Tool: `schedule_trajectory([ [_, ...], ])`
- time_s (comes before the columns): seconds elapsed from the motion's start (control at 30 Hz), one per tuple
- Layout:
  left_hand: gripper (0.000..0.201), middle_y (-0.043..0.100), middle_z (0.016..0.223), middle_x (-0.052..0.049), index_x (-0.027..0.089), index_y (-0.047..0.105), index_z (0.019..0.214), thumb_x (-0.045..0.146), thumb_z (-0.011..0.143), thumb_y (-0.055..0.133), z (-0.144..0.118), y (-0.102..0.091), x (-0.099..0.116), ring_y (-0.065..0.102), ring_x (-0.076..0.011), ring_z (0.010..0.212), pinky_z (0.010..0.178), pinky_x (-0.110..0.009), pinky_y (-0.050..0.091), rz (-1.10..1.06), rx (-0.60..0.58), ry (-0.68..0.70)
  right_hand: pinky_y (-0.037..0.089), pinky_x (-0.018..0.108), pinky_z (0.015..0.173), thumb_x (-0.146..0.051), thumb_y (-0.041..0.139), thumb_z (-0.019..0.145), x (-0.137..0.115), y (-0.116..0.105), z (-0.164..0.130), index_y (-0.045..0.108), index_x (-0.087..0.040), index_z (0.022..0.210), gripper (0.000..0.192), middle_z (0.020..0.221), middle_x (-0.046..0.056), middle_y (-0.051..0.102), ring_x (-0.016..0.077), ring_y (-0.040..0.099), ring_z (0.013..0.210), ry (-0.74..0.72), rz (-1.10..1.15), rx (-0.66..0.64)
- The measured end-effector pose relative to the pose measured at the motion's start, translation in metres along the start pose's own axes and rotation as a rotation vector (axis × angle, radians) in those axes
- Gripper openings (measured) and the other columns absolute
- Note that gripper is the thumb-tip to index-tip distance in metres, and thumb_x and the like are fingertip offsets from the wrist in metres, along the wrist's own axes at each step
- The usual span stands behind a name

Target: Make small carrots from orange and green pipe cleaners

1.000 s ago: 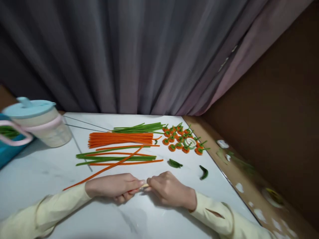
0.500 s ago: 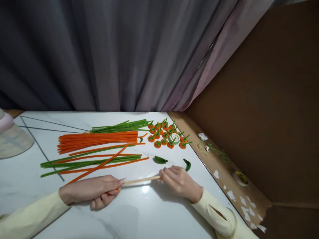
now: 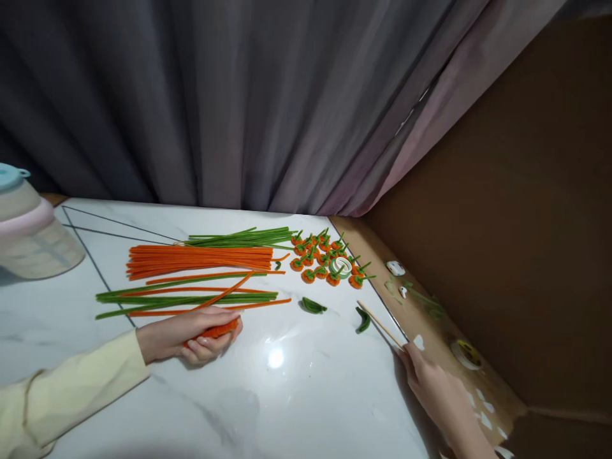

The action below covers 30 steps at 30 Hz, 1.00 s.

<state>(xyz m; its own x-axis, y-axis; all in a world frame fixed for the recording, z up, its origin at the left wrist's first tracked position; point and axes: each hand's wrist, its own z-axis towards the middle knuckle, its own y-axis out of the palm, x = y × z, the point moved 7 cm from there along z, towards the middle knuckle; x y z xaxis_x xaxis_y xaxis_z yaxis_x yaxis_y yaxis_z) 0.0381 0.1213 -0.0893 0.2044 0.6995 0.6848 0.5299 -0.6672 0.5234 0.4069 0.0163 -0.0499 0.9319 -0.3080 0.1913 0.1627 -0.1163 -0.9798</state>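
1. Left hand point(image 3: 210, 335): it stretches in from the lower left in a pale yellow sleeve point(image 3: 90, 392), on the near side of the flat bundle of fuzzy orange stems point(image 3: 201, 259). The thumb lies along the top and the fingers curl underneath; the grip is closed around a ridged, fuzzy orange piece point(image 3: 220, 329), partly hidden by the hand.
2. Right hand point(image 3: 428, 373): it reaches up from the lower right, well to the right of the orange bundle and nearer than it. Its grip is narrow, pinching one end of a thin pale wooden stick point(image 3: 381, 325), which slants up and leftward. The free tip is by a curved dark green piece point(image 3: 364, 322); contact cannot be told.
3. The white, marble-veined surface point(image 3: 287, 408) carries everything in front of the orange bundle: loose green and orange stems point(image 3: 191, 298) just before it, and a folded dark green piece point(image 3: 313, 306) to its near right.
4. Right of the bundle sit small orange discs with green stalks point(image 3: 310, 276), with a white-and-green ring point(image 3: 341, 266) among them; farther right runs a brown ledge point(image 3: 425, 306) scattered with white scraps.
5. Behind the bundle lie straight green stems point(image 3: 239, 238); well to its left stands a translucent cup with a pink band point(image 3: 38, 236).
6. Beyond hangs a grey-purple curtain point(image 3: 229, 108), meeting a dark brown wall point(image 3: 516, 191) far right.
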Motion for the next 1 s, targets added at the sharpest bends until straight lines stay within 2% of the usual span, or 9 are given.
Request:
schedule_trajectory([
  [0.1,0.037,0.029,0.040,0.009,0.016,0.053,0.072,0.051,0.085,0.053,-0.003,0.005,0.002,0.010,-0.0035,0.032,0.028,-0.014,0.009,0.042,-0.031,0.023,0.032,0.028,0.039,-0.034,0.036,0.093,-0.011,-0.006,0.011,0.054,-0.025,0.077,0.025,0.062,0.006,0.066,0.0237,0.064,0.053,-0.080,0.008,0.026],
  [0.17,0.033,0.030,0.041,0.008,0.014,0.056,0.078,0.046,0.086,0.052,-0.006,0.010,0.003,0.012,-0.0037,0.033,0.029,-0.015,0.010,0.081,-0.078,0.039,0.037,0.028,0.039,-0.035,0.039,0.092,-0.029,-0.026,0.019,0.057,-0.021,0.082,0.025,0.074,0.008,0.068,0.0248,0.066,0.063,-0.197,-0.032,0.172],
  [0.27,0.028,0.030,0.042,0.008,0.013,0.058,0.081,0.040,0.087,0.054,-0.010,0.016,0.004,0.015,-0.0044,0.033,0.030,-0.016,0.012,0.144,-0.142,0.049,0.048,0.030,0.052,-0.033,0.034,0.095,-0.081,-0.072,0.016,0.059,-0.017,0.094,0.029,0.097,0.013,0.067,0.0240,0.065,0.083,-0.477,-0.025,0.497],
  [0.33,0.025,0.032,0.043,0.008,0.013,0.058,0.082,0.037,0.086,0.055,-0.011,0.018,0.004,0.016,-0.0045,0.034,0.031,-0.016,0.013,0.172,-0.165,0.057,0.051,0.032,0.069,-0.028,0.032,0.097,-0.126,-0.097,0.010,0.058,-0.014,0.101,0.030,0.099,0.013,0.067,0.0225,0.062,0.090,-0.706,0.066,0.582],
  [0.47,0.032,0.036,0.041,0.007,0.013,0.058,0.087,0.042,0.090,0.046,-0.010,0.016,0.007,0.020,-0.0062,0.031,0.030,-0.017,0.017,0.169,-0.172,0.105,0.047,0.032,0.074,-0.021,0.036,0.096,-0.218,-0.117,0.013,0.058,-0.012,0.102,0.025,0.099,0.012,0.065,0.0225,0.058,0.094,-0.994,0.128,0.458],
  [0.63,0.054,0.039,0.039,0.005,0.013,0.059,0.096,0.057,0.091,0.028,-0.008,0.008,0.006,0.018,-0.0075,0.028,0.026,-0.017,0.015,0.081,-0.142,0.085,0.042,0.029,0.065,-0.014,0.045,0.092,-0.297,-0.098,0.036,0.059,-0.012,0.087,0.015,0.083,0.007,0.063,0.0193,0.057,0.078,-1.168,-0.015,0.258],
  [0.8,0.060,0.047,0.046,0.002,0.011,0.061,0.096,0.060,0.089,0.027,-0.005,0.003,0.009,0.023,-0.0068,0.028,0.024,-0.017,0.016,-0.016,-0.116,0.107,0.037,0.026,0.058,-0.012,0.051,0.089,-0.315,-0.091,0.043,0.061,-0.014,0.081,0.012,0.077,0.004,0.061,0.0159,0.056,0.071,-1.245,-0.027,0.176],
  [0.9,0.058,0.053,0.053,-0.001,0.011,0.061,0.097,0.058,0.090,0.028,-0.002,-0.001,0.008,0.030,-0.0075,0.030,0.023,-0.017,0.019,-0.071,-0.105,0.103,0.035,0.025,0.057,-0.010,0.052,0.088,-0.309,-0.103,0.045,0.063,-0.017,0.084,0.013,0.077,0.003,0.061,0.0150,0.054,0.073,-1.238,0.068,0.141],
  [1.0,0.055,0.056,0.056,-0.002,0.011,0.061,0.096,0.057,0.090,0.032,-0.001,-0.002,0.008,0.033,-0.0074,0.032,0.023,-0.016,0.020,-0.086,-0.087,0.109,0.037,0.025,0.061,-0.007,0.051,0.086,-0.301,-0.119,0.051,0.062,-0.016,0.075,0.018,0.075,0.003,0.060,0.0149,0.052,0.072,-1.239,0.153,0.134],
])
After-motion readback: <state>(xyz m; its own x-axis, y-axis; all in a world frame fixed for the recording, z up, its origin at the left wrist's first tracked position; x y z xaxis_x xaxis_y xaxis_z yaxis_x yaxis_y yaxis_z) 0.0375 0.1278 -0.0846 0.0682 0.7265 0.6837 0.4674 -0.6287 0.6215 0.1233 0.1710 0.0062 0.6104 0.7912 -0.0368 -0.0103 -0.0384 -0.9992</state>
